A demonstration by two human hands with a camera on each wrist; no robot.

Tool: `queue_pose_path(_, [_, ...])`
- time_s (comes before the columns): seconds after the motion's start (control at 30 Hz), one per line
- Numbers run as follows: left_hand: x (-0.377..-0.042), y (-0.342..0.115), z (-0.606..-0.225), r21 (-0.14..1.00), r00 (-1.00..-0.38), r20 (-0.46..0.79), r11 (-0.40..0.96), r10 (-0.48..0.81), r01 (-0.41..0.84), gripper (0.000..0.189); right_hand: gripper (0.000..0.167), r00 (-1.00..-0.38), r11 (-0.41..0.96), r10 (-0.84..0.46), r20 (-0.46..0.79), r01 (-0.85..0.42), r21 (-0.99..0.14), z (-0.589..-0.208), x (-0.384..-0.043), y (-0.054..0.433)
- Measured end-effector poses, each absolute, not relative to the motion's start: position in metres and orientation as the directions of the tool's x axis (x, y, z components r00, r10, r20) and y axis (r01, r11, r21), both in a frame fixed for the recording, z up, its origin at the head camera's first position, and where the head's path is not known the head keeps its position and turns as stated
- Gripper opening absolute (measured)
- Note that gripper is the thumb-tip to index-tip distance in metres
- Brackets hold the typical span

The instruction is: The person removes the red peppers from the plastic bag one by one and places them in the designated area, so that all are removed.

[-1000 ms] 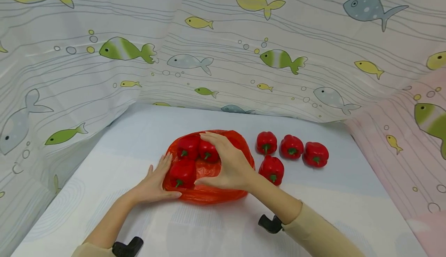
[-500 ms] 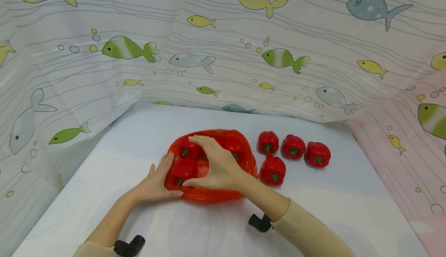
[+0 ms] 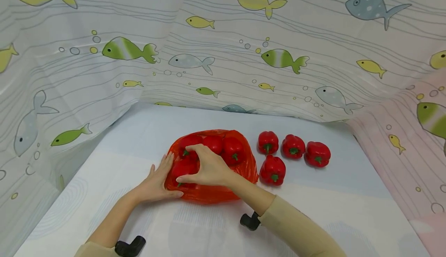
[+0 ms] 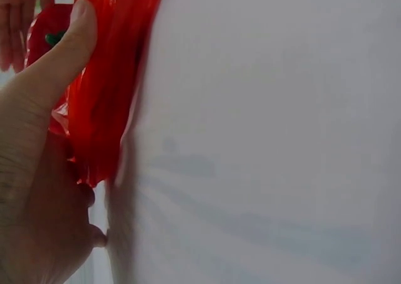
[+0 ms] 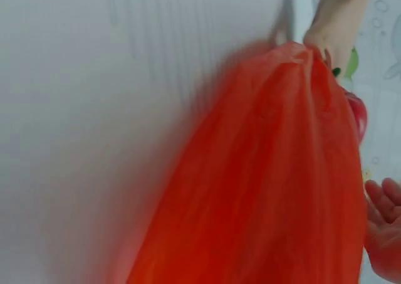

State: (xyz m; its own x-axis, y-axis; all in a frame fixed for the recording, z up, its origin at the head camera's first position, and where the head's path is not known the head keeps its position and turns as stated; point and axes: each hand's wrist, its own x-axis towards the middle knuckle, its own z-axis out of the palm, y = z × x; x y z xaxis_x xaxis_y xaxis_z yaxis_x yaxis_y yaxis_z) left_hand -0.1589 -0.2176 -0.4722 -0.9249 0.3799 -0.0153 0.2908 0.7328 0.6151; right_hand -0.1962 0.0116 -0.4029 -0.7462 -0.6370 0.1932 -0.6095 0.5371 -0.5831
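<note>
In the orange-red bag [image 3: 217, 197], the near-left pepper [image 3: 182, 168] points its stem toward the person, long axis running front to back. The right hand [image 3: 210, 168] arches over it, thumb and fingers wide apart, gripping nothing; the left hand [image 3: 155, 185], spread, touches the bag's side.

red bag [image 5: 263, 177], centre | 1 pepper [image 5: 358, 113] partly showing | left hand [image 5: 335, 30], top | right hand [image 5: 385, 237], right edge

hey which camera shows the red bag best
The head view: it shows most of the red bag, mouth upward, partly behind the right hand. The left wrist view catches only one strip; the right wrist view, a close, cut-off side.
</note>
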Motion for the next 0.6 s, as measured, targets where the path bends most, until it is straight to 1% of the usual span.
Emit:
queue_pose_path(0.13, [-0.158,-0.218,-0.473,0.615,-0.925,-0.012,0.732,0.379,0.292,0.122,0.084,-0.800,0.632,-0.595,0.080,-0.527,-0.569,-0.412,-0.197,0.000])
queue_pose_path(0.23, [-0.158,-0.218,-0.474,0.617,-0.925,-0.008,0.730,0.381,0.295,0.121,0.084,-0.818,0.679,-0.574,0.037,-0.500,-0.538,-0.417,-0.196,-0.007])
queue_pose_path(0.43, [-0.159,-0.218,-0.474,0.625,-0.924,-0.003,0.722,0.382,0.297,0.121,0.074,-0.806,0.713,-0.592,0.010,-0.530,-0.459,-0.425,-0.194,-0.017])
queue_pose_path(0.5, [-0.160,-0.218,-0.474,0.625,-0.922,-0.001,0.720,0.386,0.301,0.121,0.067,-0.806,0.711,-0.592,0.007,-0.527,-0.465,-0.427,-0.193,-0.019])
queue_pose_path(0.6, [-0.161,-0.218,-0.473,0.623,-0.919,0.001,0.718,0.394,0.309,0.120,0.058,-0.816,0.703,-0.578,0.003,-0.500,-0.505,-0.428,-0.192,-0.019])
